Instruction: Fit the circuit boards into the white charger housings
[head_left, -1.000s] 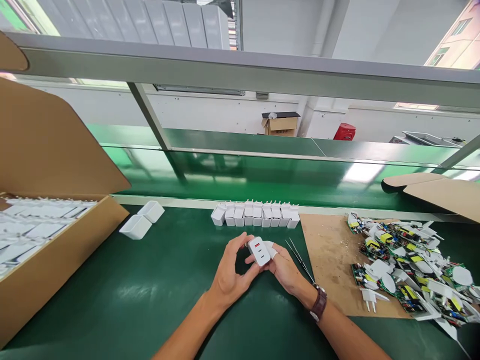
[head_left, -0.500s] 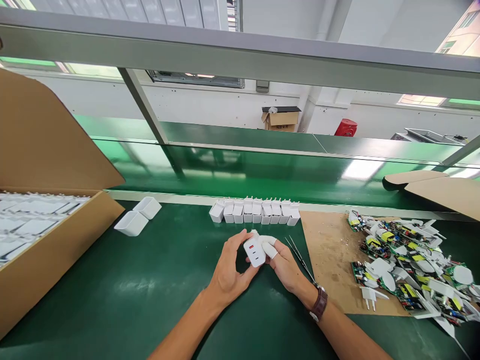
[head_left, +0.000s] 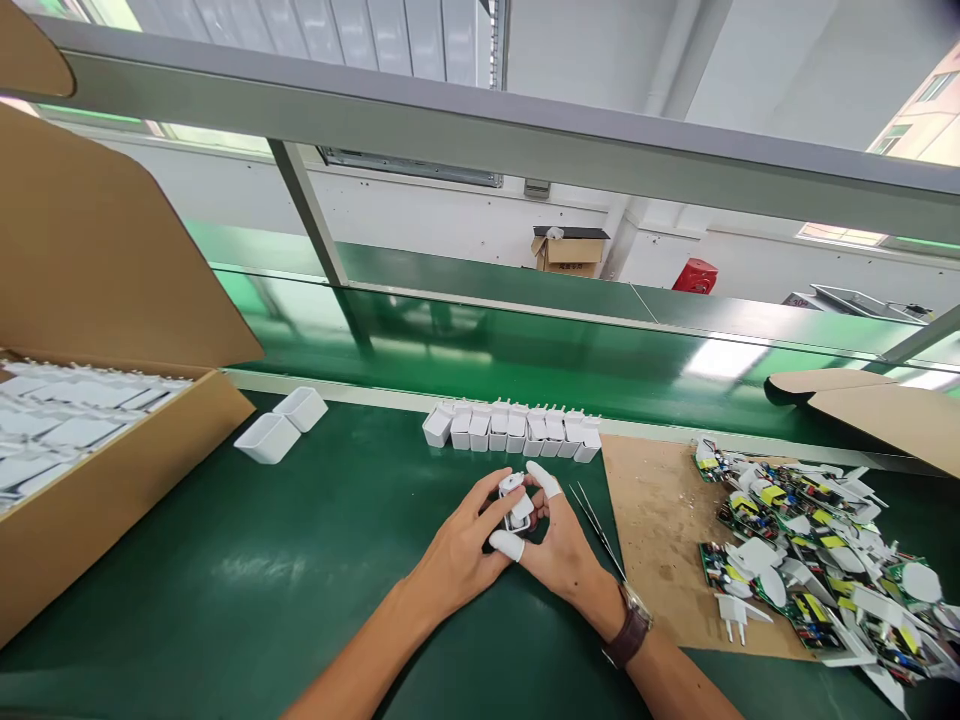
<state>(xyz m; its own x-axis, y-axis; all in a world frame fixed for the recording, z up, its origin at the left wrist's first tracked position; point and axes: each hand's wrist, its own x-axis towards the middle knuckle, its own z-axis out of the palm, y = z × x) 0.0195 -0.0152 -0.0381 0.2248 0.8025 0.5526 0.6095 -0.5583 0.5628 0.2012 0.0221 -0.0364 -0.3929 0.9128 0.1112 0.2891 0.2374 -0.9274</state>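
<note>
STATUS: White unit [head_left: 523, 507] is btwn both grips, above the worktop [head_left: 322, 600]; handling judged in progress, unit not set down. Completion of unit: can't tell, fingers cover much of it. Beyond the grips, a row of white housings [head_left: 516, 430] stands lined up; finished or waiting, can't tell. Left, by judgement: board pile [head_left: 825, 540], well to the right of R grip, on a brown sheet [head_left: 649, 560]. Two white shells [head_left: 268, 438] sit far-left of L grip, near the filled carton [head_left: 127, 485]. Tweezers [head_left: 598, 525] lie just right of R grip.

GRIP: L grip [head_left: 463, 545] pinches unit w/ fingers over its top. R grip [head_left: 559, 550] is curled around unit's right side, index lifted.

ORIENTATION: Long axis approx. fore-aft, slight tilt; rounded end points away from wearer. Port face not visible.
</note>
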